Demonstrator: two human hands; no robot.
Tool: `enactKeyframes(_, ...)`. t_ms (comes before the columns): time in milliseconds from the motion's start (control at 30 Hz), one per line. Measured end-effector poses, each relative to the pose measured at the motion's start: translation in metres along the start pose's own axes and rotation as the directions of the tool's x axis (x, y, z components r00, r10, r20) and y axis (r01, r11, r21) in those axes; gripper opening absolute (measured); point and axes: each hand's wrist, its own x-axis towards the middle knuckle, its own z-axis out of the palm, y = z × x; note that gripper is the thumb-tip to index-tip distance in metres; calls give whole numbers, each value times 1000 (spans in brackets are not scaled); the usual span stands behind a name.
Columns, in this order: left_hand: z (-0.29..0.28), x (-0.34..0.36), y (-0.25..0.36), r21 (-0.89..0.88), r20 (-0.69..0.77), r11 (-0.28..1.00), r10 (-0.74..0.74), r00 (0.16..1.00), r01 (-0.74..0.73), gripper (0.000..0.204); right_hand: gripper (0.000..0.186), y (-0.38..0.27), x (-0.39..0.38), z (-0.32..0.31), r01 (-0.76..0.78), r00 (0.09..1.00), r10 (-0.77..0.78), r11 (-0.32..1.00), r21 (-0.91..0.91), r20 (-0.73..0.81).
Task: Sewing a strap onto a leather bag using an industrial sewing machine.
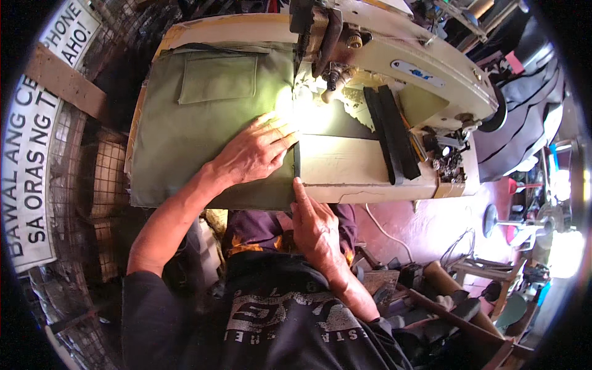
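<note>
A large olive-green fabric panel (163,139) with a sewn-on pocket (219,79) lies on the sewing machine's table. A narrow dark strip (296,161) runs along its right edge, in line with the needle area. My left hand (262,148) rests flat on the panel, its fingers stretched toward the brightly lit needle area. At the near right corner, my right hand (316,228) holds the edge between its index finger on top and the fingers beneath, partly hidden. The sewing machine (376,52) stands over the panel's far right side; glare hides the presser foot.
Black strips (393,132) lie on the pale table (339,161) to the right, beside a pencil-like stick and a cluster of small metal parts (449,160). Wire mesh (110,179) and signs (37,179) stand at left. Wood and tools clutter the lower right.
</note>
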Motion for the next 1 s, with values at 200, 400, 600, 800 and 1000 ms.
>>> enactKeyframes(200,-4,-1,0,112,3,994,12,1000,-13,45,52,-4,2,-2,-19,998,23,998,-55,61)
enactKeyframes(400,-3,-2,-7,47,29,999,7,1000,-8,44,56,-4,7,-4,52,998,-48,996,-73,47)
enactKeyframes(600,-1,-1,-12,-4,19,1000,-6,1000,7,46,67,-6,16,-10,97,991,-83,986,-137,107)
enactKeyframes(800,2,13,-36,-4,16,1000,18,1000,-18,38,63,-3,41,-7,79,992,-65,988,-135,107)
enactKeyframes(1000,3,16,-44,-21,37,999,36,999,-35,37,49,-6,48,-8,-22,989,44,988,-154,139)
